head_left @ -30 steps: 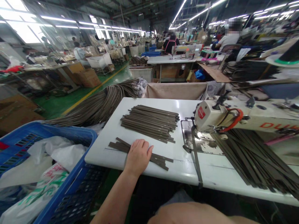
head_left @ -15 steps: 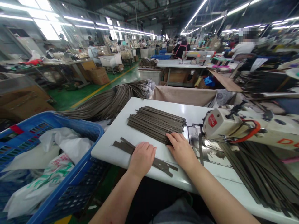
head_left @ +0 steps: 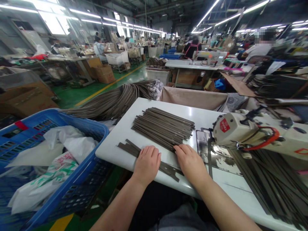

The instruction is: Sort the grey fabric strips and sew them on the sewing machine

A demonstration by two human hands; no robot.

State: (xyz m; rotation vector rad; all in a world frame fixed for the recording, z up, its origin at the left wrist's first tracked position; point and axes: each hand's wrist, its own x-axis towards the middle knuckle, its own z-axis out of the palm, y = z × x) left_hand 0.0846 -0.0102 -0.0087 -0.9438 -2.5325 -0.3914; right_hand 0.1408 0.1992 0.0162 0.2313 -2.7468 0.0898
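Note:
A pile of flat grey-brown strips lies lengthwise on the white sewing table. Nearer me, a few loose strips lie slantwise under my left hand, whose fingers are closed over them. My right hand is at the near right corner of the pile, its curled fingertips against the strip ends; the thumb is mostly hidden. Just right of it stands the sewing machine head, with a single strip hanging beside its metal plate.
A blue plastic basket with white bags stands left of the table. Long strips are heaped behind it. More strips lie under the machine arm. A cloth-lined bin adjoins the table's far edge. Other people work farther off.
The view has shifted slightly. My right hand has moved a little toward me along the pile's near right end, its fingers now more curled. The left hand stays on the loose strips.

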